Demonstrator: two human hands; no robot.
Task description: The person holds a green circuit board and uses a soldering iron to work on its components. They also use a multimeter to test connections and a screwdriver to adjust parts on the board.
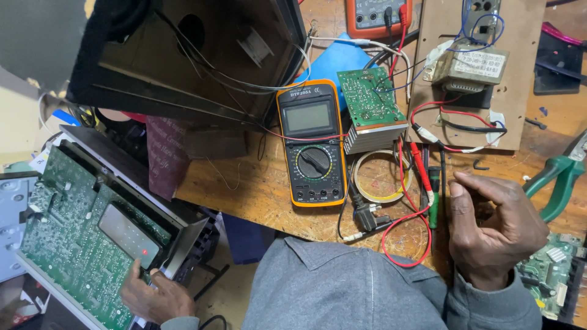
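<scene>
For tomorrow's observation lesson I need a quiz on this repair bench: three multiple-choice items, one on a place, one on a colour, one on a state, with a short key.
1. Where does the multimeter lie?
A. On the wooden bench
B. On the person's lap
C. Inside the black cabinet

2. What colour is the multimeter's casing?
A. Blue
B. Orange
C. White

3. What is the left hand doing?
A. Hanging free in the air
B. Gripping the green-handled pliers
C. Touching the edge of the large green circuit board

Key: 1 A, it rests flat on the wood; 2 B, an orange rim frames its black face; 3 C, its fingers meet the board's lower edge, while the right hand curls empty above the bench.
</scene>
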